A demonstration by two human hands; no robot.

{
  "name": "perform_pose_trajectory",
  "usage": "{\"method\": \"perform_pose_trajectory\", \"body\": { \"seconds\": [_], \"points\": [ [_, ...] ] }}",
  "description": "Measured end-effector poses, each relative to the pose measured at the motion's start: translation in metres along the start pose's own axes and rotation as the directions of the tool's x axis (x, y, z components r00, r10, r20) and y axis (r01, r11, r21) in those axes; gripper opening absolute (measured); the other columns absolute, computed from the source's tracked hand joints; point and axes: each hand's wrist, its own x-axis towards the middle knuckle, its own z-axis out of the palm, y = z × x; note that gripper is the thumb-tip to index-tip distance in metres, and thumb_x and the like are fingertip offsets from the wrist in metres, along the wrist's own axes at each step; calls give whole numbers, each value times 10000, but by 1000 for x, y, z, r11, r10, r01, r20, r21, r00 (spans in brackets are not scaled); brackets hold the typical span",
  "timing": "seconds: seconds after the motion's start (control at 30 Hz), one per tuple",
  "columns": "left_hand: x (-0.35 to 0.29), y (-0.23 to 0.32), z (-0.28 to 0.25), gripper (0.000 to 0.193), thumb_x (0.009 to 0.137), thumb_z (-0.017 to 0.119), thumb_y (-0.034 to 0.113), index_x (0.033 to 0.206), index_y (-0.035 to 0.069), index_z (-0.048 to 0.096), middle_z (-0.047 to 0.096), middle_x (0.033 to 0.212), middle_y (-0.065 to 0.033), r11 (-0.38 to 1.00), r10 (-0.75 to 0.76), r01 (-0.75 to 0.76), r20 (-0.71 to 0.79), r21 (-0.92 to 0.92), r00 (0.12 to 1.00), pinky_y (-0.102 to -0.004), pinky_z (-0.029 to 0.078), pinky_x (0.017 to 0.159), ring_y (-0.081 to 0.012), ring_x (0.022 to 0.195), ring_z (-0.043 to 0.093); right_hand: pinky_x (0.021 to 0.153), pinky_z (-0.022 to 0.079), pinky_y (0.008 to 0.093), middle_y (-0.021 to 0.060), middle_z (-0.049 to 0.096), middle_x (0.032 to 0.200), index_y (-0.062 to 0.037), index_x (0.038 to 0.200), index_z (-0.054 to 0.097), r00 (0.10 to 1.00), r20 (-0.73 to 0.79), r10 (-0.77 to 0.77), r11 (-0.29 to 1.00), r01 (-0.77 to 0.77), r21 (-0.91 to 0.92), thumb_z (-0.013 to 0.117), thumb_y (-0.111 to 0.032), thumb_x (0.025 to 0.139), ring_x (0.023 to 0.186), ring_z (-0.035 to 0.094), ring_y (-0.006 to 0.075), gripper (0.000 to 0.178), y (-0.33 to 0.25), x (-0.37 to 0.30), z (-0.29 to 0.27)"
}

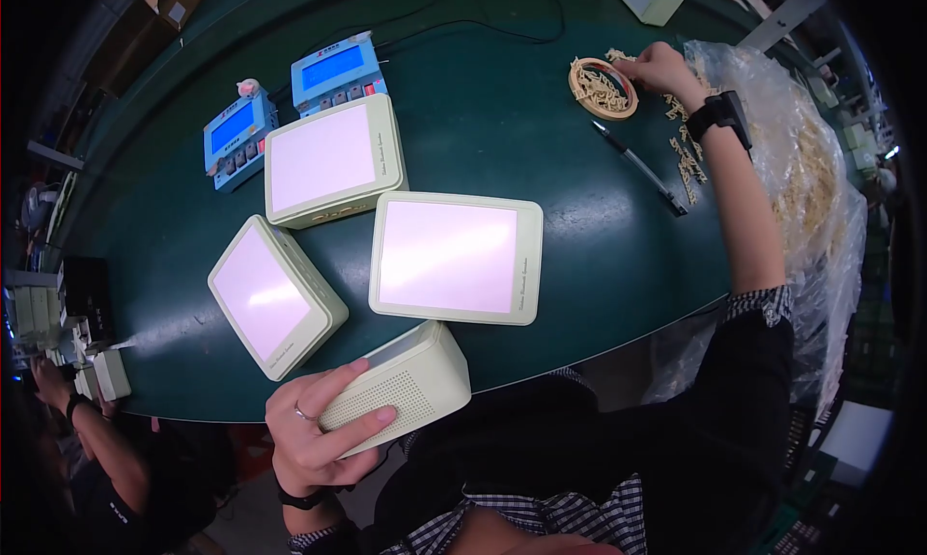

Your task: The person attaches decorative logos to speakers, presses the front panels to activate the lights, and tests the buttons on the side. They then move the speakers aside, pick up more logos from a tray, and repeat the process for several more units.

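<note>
My left hand [323,425] grips a cream-coloured speaker [406,386], tilted at the table's near edge with its perforated grille facing up. Around it stand three more cream speakers with pale, shiny panels: one on the left [270,294], one in the centre [454,256] and one farther back [333,159]. My right hand [664,72] reaches to the far right, its fingertips pinched beside a tape roll [631,99] filled with small beige parts [601,88]. Whatever lies between those fingertips is too small to make out.
Two blue testers with screens, one left [232,140] and one right [336,72], stand behind the speakers. A pen [639,167] lies near scattered beige parts [688,164]. A clear plastic bag [811,169] covers the right edge. Another person's arm [106,449] shows at left.
</note>
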Motion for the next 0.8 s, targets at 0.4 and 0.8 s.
{"method": "perform_pose_trajectory", "body": {
  "seconds": [0.4,0.8],
  "points": [
    [-1,-1,2,414,520,652,184,922,189,748,675,1141,-215,1000,1,-1,-19,-6,1000,-364,516,685,-315,787,660,756,535,319,101,691,870,-47,967,711,859,-143,-491,870,477,-125,774,-189,770,820,667,207,250,24,26,11],
    [0,0,1,407,524,659,199,921,195,751,678,1137,-208,1000,-1,1,-18,-11,1000,-359,511,678,-307,774,659,822,548,325,103,717,935,-28,1052,694,860,-129,-494,859,506,77,721,-113,845,901,693,212,226,29,44,5]
  ]
}}
